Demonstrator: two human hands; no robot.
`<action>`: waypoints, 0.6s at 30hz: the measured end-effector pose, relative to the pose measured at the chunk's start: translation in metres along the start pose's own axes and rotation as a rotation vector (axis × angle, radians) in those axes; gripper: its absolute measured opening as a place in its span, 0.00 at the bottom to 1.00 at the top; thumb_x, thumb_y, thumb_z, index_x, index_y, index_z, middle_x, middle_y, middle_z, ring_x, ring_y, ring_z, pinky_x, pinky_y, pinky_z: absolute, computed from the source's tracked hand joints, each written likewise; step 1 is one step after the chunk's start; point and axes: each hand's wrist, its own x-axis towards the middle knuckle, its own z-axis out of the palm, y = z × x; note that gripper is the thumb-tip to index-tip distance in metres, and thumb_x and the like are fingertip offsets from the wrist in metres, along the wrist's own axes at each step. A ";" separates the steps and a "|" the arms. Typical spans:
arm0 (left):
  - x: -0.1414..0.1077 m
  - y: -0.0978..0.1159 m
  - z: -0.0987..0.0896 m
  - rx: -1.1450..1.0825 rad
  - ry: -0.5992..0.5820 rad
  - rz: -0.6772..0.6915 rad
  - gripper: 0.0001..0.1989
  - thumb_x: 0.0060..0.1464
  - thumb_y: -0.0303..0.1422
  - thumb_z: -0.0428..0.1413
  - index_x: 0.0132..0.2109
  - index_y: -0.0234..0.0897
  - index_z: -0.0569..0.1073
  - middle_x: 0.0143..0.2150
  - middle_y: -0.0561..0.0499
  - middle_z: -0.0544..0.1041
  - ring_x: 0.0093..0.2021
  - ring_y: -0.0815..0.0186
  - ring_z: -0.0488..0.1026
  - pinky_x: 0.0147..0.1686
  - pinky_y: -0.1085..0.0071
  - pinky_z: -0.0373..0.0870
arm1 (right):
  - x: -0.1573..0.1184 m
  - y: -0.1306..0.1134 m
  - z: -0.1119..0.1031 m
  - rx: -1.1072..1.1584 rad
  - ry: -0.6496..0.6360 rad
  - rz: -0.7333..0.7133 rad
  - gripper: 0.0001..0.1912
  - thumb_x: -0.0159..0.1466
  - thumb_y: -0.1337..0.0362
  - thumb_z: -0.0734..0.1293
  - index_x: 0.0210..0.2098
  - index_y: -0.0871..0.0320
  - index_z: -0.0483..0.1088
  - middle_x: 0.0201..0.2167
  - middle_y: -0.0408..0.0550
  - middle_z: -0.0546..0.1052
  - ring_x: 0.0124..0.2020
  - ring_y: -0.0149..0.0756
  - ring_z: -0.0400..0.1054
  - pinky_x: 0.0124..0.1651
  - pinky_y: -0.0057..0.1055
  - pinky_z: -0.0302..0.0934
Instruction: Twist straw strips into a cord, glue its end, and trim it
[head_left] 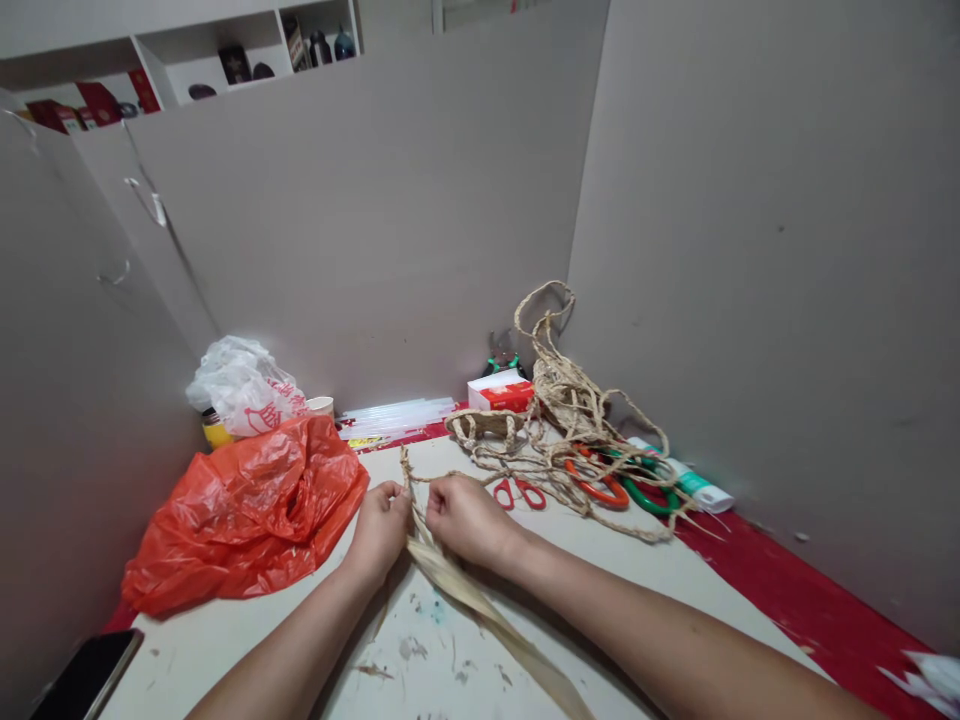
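Observation:
Near the middle of the white board, my left hand (pixel 384 525) is closed round a braided straw cord (pixel 406 468), whose tip sticks up above the fingers. My right hand (pixel 469 518) is closed just beside it, fingers curled at the cord; a thin strand runs from there toward the rope pile. What exactly the right fingers pinch is hidden. From between the hands a wide pale straw strip (pixel 495 618) trails down toward the lower right. Red-handled scissors (pixel 520 494) lie just beyond my right hand.
A tangled braided rope pile (pixel 568 395) lies at right, over orange (pixel 606 490) and green (pixel 651 496) handles. At left are an orange plastic bag (pixel 255 510), a white bag (pixel 244 385) and a phone (pixel 88 680). Behind stand a red-white box (pixel 500 393) and clear sticks (pixel 396 415). Grey panels enclose the board.

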 end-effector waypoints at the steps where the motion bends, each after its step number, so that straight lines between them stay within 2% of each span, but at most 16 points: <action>1: 0.000 0.000 0.000 -0.008 -0.003 -0.007 0.12 0.49 0.41 0.51 0.26 0.37 0.64 0.16 0.58 0.63 0.18 0.72 0.58 0.20 0.76 0.53 | 0.002 -0.001 -0.003 0.001 0.030 -0.013 0.11 0.48 0.75 0.64 0.15 0.57 0.59 0.14 0.40 0.65 0.22 0.29 0.62 0.27 0.25 0.53; 3: 0.001 0.000 0.000 -0.020 -0.006 -0.019 0.12 0.49 0.41 0.51 0.26 0.37 0.63 0.16 0.58 0.63 0.17 0.72 0.57 0.20 0.76 0.52 | 0.005 -0.007 -0.010 0.034 0.057 -0.038 0.08 0.54 0.70 0.62 0.20 0.57 0.60 0.17 0.40 0.67 0.23 0.30 0.64 0.27 0.25 0.55; 6: 0.002 0.000 0.000 -0.021 -0.001 -0.029 0.13 0.48 0.42 0.51 0.26 0.38 0.63 0.15 0.59 0.62 0.16 0.72 0.56 0.20 0.76 0.51 | 0.011 -0.022 -0.025 0.336 0.064 -0.010 0.05 0.61 0.63 0.57 0.28 0.55 0.59 0.20 0.39 0.69 0.20 0.28 0.64 0.25 0.25 0.59; 8: 0.002 0.000 0.000 -0.019 0.006 -0.028 0.13 0.48 0.42 0.52 0.25 0.37 0.63 0.15 0.59 0.62 0.17 0.72 0.57 0.20 0.76 0.51 | 0.014 -0.035 -0.045 0.565 0.099 0.015 0.07 0.61 0.59 0.57 0.30 0.54 0.56 0.17 0.35 0.65 0.14 0.25 0.57 0.21 0.23 0.55; 10: 0.003 -0.002 0.000 -0.018 0.011 -0.027 0.12 0.48 0.41 0.52 0.25 0.37 0.63 0.16 0.58 0.63 0.18 0.72 0.58 0.21 0.76 0.52 | 0.011 -0.048 -0.076 0.603 0.208 -0.033 0.10 0.60 0.55 0.59 0.29 0.54 0.55 0.16 0.31 0.58 0.12 0.23 0.47 0.17 0.21 0.45; 11: 0.004 -0.003 0.000 -0.020 0.014 -0.029 0.12 0.49 0.40 0.52 0.25 0.37 0.63 0.16 0.58 0.63 0.18 0.72 0.58 0.21 0.76 0.52 | 0.007 -0.055 -0.095 0.595 0.291 -0.073 0.11 0.58 0.54 0.61 0.29 0.53 0.56 0.16 0.31 0.56 0.13 0.23 0.46 0.18 0.21 0.42; 14: 0.003 -0.004 0.000 -0.025 0.022 -0.037 0.10 0.49 0.37 0.52 0.25 0.37 0.64 0.16 0.59 0.61 0.18 0.72 0.57 0.21 0.76 0.51 | -0.021 -0.075 -0.150 0.260 0.935 -0.316 0.15 0.53 0.51 0.68 0.32 0.52 0.62 0.18 0.36 0.58 0.17 0.28 0.48 0.20 0.27 0.44; 16: 0.002 -0.002 0.000 -0.031 0.029 -0.044 0.09 0.49 0.36 0.52 0.24 0.37 0.64 0.16 0.59 0.61 0.18 0.73 0.56 0.21 0.76 0.51 | -0.045 -0.087 -0.174 -0.009 1.259 -0.443 0.13 0.55 0.53 0.68 0.37 0.49 0.65 0.20 0.38 0.56 0.19 0.32 0.47 0.24 0.31 0.44; 18: 0.000 0.000 0.000 -0.041 0.034 -0.053 0.09 0.48 0.34 0.53 0.24 0.37 0.64 0.16 0.60 0.60 0.18 0.73 0.55 0.22 0.76 0.50 | -0.063 -0.097 -0.179 -0.111 1.261 -0.428 0.10 0.58 0.51 0.65 0.38 0.45 0.68 0.21 0.40 0.56 0.19 0.33 0.47 0.24 0.32 0.44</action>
